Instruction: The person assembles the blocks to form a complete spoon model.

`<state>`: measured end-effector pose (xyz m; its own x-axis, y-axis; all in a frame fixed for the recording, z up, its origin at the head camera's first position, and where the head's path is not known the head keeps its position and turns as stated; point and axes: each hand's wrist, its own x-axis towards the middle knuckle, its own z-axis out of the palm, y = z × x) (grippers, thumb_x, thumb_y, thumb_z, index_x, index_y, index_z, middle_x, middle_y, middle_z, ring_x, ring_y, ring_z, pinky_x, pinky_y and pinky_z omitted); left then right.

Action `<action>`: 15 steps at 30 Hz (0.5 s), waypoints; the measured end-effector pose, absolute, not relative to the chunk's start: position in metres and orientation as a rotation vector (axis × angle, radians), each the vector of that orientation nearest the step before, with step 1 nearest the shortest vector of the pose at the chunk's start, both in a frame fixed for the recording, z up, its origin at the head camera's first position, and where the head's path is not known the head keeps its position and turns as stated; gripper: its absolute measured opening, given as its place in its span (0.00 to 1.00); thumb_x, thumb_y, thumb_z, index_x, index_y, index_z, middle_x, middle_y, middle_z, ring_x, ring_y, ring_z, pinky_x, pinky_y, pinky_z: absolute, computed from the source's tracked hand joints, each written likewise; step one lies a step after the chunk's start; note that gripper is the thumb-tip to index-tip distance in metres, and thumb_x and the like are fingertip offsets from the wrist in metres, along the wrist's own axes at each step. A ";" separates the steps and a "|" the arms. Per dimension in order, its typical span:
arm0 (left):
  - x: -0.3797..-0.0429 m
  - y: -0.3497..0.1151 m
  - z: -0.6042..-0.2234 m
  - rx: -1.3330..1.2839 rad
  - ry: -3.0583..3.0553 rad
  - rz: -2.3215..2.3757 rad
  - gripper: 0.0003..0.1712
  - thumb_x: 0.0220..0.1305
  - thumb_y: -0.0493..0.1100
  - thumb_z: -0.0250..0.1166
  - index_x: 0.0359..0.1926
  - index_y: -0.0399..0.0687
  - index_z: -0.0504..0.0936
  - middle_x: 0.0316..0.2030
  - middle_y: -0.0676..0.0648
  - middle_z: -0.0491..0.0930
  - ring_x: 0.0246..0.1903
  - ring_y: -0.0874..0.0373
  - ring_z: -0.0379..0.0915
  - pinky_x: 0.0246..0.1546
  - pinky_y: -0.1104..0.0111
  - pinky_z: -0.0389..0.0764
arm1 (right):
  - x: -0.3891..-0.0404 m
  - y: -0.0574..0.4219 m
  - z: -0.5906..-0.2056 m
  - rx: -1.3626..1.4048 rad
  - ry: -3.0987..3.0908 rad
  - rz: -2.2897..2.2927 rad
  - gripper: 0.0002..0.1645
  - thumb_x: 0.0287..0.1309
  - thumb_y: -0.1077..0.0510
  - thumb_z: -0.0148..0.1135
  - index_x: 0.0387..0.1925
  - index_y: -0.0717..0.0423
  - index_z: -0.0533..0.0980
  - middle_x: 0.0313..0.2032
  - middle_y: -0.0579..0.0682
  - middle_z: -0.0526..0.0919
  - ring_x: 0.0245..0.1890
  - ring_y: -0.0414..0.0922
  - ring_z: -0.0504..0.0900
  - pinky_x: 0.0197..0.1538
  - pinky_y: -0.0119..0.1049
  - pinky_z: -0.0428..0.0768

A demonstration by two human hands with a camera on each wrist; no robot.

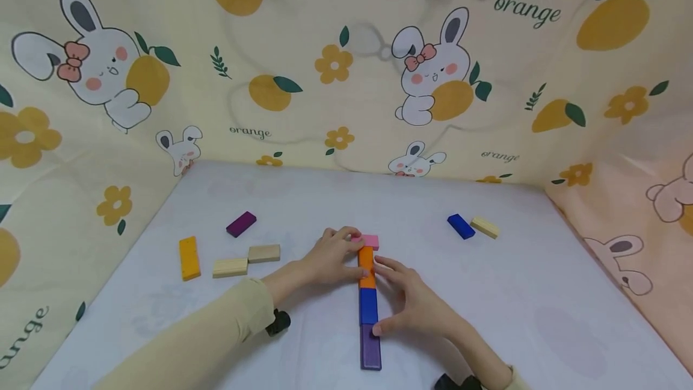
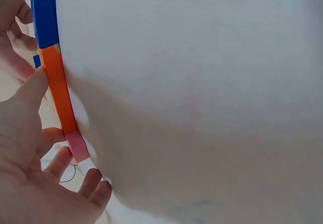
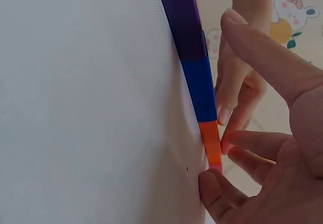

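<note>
A straight row runs away from me: a purple block (image 1: 370,348), a blue block (image 1: 369,306), an orange block (image 1: 366,266), and a pink block (image 1: 370,241) lying crosswise at the far end. My left hand (image 1: 330,257) is at the far left of the row. Its thumb touches the orange block's side and its fingertips touch the pink block (image 2: 77,146). My right hand (image 1: 419,303) is on the right of the row, fingers spread beside the orange block (image 3: 210,142). In the right wrist view its thumb (image 3: 267,52) stands apart from the purple block.
To the left lie a yellow block (image 1: 189,258), a dark purple block (image 1: 240,224) and two pale wooden blocks (image 1: 230,268). Another blue block (image 1: 461,226) and a pale block (image 1: 484,227) lie at the back right. A patterned cloth (image 1: 303,47) rises behind the white table (image 1: 541,318).
</note>
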<state>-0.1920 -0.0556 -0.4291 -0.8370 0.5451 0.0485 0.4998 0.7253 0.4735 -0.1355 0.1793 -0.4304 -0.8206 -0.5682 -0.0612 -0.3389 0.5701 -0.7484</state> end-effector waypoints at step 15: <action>-0.189 -0.053 -0.423 0.811 2.854 0.715 0.39 0.60 0.62 0.68 0.67 0.47 0.74 0.66 0.47 0.66 0.59 0.45 0.58 0.58 0.54 0.69 | -0.135 0.176 -0.430 -0.844 2.571 -0.997 0.59 0.38 0.34 0.79 0.70 0.50 0.67 0.71 0.41 0.61 0.57 0.46 0.61 0.58 0.54 0.66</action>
<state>-0.1890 -0.0529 -0.4230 -0.8549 0.5173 0.0402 0.4751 0.7494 0.4611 -0.1353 0.1756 -0.4300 -0.7985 -0.6013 -0.0288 -0.4248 0.5966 -0.6809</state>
